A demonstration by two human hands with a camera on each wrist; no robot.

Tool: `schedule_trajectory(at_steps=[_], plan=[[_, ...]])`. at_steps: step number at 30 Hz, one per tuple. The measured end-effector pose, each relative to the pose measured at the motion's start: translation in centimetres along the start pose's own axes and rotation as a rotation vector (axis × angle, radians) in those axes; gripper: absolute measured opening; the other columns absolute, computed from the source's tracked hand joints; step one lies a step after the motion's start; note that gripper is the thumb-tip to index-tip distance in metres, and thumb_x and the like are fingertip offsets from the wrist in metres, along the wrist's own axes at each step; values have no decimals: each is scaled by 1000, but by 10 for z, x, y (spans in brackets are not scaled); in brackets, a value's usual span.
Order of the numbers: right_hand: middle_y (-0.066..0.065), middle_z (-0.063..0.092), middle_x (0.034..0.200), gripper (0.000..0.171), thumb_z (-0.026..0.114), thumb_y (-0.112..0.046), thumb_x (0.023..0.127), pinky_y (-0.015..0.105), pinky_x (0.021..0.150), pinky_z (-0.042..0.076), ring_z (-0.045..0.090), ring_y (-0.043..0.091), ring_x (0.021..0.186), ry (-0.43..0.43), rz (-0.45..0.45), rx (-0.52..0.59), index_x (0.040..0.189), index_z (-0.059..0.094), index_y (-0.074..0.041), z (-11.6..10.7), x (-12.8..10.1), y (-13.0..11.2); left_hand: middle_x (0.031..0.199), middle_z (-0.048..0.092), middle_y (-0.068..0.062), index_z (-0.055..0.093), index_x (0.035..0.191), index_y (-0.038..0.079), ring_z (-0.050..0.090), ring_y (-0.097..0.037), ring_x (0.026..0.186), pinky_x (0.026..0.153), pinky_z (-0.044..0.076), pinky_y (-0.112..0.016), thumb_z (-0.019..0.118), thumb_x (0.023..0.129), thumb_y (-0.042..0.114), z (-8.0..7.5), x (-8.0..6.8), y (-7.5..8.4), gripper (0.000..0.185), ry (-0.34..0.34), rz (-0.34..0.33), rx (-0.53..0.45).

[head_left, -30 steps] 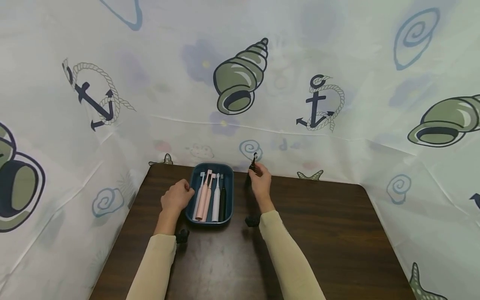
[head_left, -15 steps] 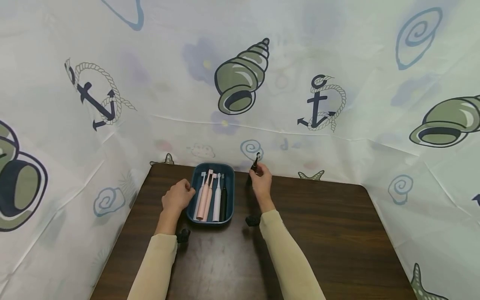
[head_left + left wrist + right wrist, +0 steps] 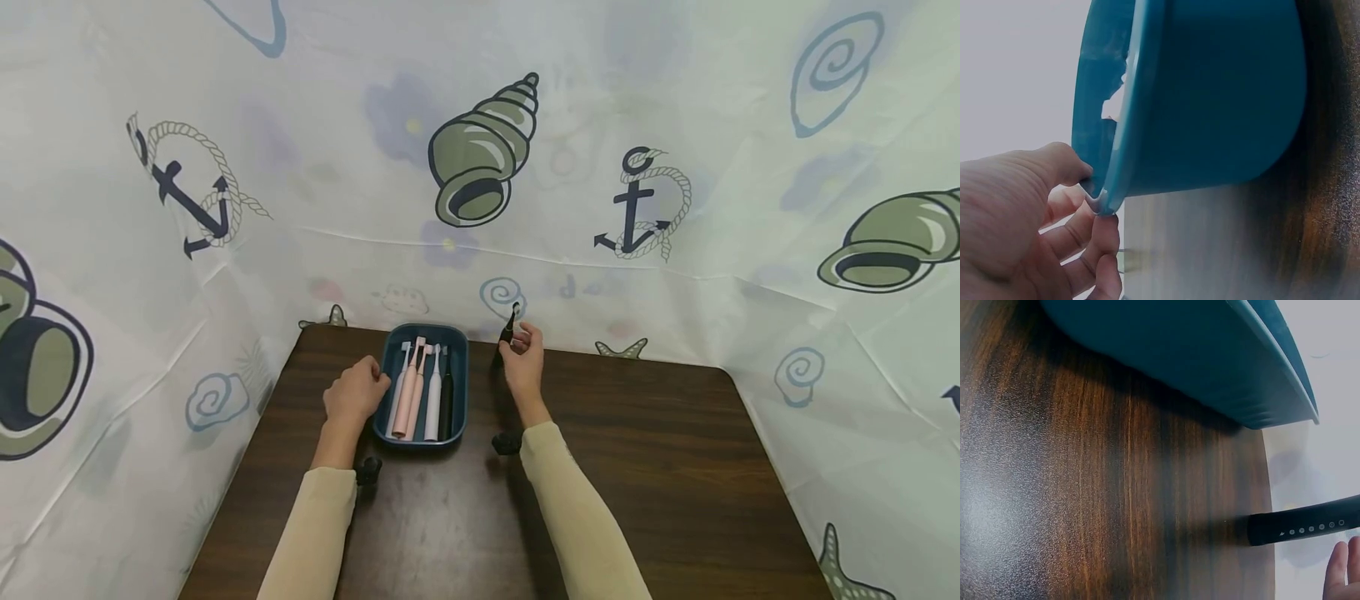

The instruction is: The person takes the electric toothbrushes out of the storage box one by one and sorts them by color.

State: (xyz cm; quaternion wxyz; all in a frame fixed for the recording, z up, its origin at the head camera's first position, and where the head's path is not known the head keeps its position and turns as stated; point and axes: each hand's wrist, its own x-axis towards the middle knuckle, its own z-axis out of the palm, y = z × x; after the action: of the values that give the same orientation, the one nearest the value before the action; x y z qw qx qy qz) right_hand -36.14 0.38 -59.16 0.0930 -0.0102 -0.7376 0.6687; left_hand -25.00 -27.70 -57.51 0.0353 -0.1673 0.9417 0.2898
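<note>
A blue plastic bin (image 3: 462,417) stands on the table near its back edge. Inside lie several electric toothbrushes: two pink ones (image 3: 406,402), white ones (image 3: 433,404) and a black one (image 3: 446,400). My left hand (image 3: 354,392) pinches the bin's left rim, thumb inside and fingertips outside, as the left wrist view shows. To the right of the bin, my right hand (image 3: 525,362) holds another black electric toothbrush (image 3: 1307,524) nearly upright, head up, between thumb and fingers. Its lower end is right at the tabletop, and a row of small marks runs along the handle.
The dark wood table (image 3: 637,450) extends to the right and toward me. A printed cloth (image 3: 570,108) with shells and anchors hangs behind the table and along both sides. Black wrist cameras sit by both sleeves.
In my right hand the black toothbrush has shifted very slightly, and the fingers around it look a little more spread. My left hand and the bin stay in place.
</note>
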Motion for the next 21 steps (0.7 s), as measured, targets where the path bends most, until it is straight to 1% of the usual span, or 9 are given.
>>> schedule_trajectory(at_steps=[5,9,11,13,15,17,18,21], plan=[[24,59,133,60,71,-1,98,38,95,53,62,38,121,15,-4,17,152,44,-1,-3,-4,-4,87,63,-10,58,112,11,59,-30,75,72,43,-47,56,108,30,1,0,2,19,5,-8,-1],[23,59,132,58,71,-4,99,34,90,51,62,33,114,41,-8,30,150,42,-3,-2,-8,-8,87,62,-11,58,111,10,59,-31,75,72,43,-48,56,108,30,0,-1,2,19,5,-9,-9],[23,59,128,52,71,-5,100,33,89,51,62,29,107,58,-12,34,144,44,-3,-2,-10,-10,86,61,-10,57,109,10,59,-30,74,71,42,-47,56,109,30,-1,-2,3,19,4,-8,-11],[17,60,118,43,73,-8,100,33,86,50,61,24,98,71,-14,33,134,47,-6,-1,-13,-10,85,61,-10,57,109,11,58,-30,74,70,41,-47,56,109,30,0,-2,2,19,2,-7,-10],[12,59,109,36,74,-10,100,30,82,49,58,19,91,81,-16,24,126,48,-6,1,-16,-10,83,59,-9,56,107,11,57,-29,72,69,41,-46,55,109,30,0,-2,2,19,3,-7,-9],[7,56,101,35,76,-12,100,28,78,48,56,16,85,90,-28,14,121,50,-1,3,-19,-10,82,58,-9,55,105,11,57,-29,71,69,40,-46,55,109,30,1,-2,2,19,5,-8,-8],[4,55,98,34,77,-14,100,26,76,48,56,14,83,93,-34,8,118,51,0,4,-22,-10,81,57,-9,54,105,11,57,-29,71,69,40,-46,55,109,30,1,-2,2,19,5,-9,-7],[7,59,94,34,78,-15,99,22,73,47,55,12,78,104,-71,5,115,57,5,8,-29,-11,81,57,-8,54,105,11,57,-29,71,70,40,-46,54,110,30,1,-2,3,19,5,-15,-7]])
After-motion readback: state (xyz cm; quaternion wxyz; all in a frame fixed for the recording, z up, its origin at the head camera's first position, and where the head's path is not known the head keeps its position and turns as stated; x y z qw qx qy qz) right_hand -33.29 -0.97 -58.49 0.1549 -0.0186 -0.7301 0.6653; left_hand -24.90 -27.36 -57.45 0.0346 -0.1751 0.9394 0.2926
